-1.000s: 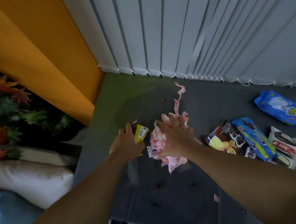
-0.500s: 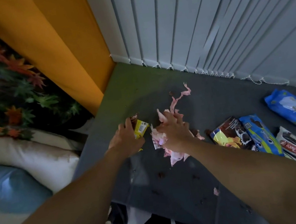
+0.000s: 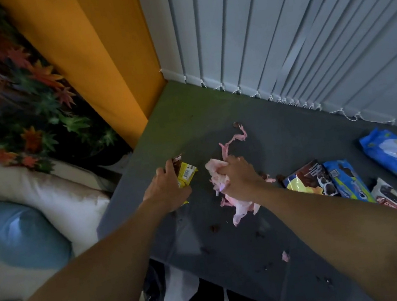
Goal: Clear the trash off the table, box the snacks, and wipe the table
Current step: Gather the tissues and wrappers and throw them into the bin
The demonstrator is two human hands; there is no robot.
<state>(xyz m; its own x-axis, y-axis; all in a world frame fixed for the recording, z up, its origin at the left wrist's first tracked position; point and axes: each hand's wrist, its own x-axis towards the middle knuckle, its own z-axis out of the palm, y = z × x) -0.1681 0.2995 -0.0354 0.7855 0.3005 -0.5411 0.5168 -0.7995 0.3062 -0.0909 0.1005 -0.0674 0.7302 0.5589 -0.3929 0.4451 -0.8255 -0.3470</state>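
Observation:
On the dark grey table, my left hand grips a crumpled yellow and brown wrapper near the left edge. To its right, my right hand clutches a wad of pink tissue paper, with loose shreds hanging below my wrist and a thin strip trailing toward the back. A small pink scrap and dark crumbs lie nearer me. Snack packs sit at the right: a brown and yellow one, a blue biscuit pack, a white and red one and a blue bag.
White vertical blinds hang behind the table and an orange panel stands at the back left. A white sofa with a blue cushion and artificial leaves lie left of the table. A dark bag sits on the floor below.
My right hand has gathered the pink tissue into a tighter wad. My left hand keeps its hold on the yellow wrapper. The view has shifted slightly right and down.

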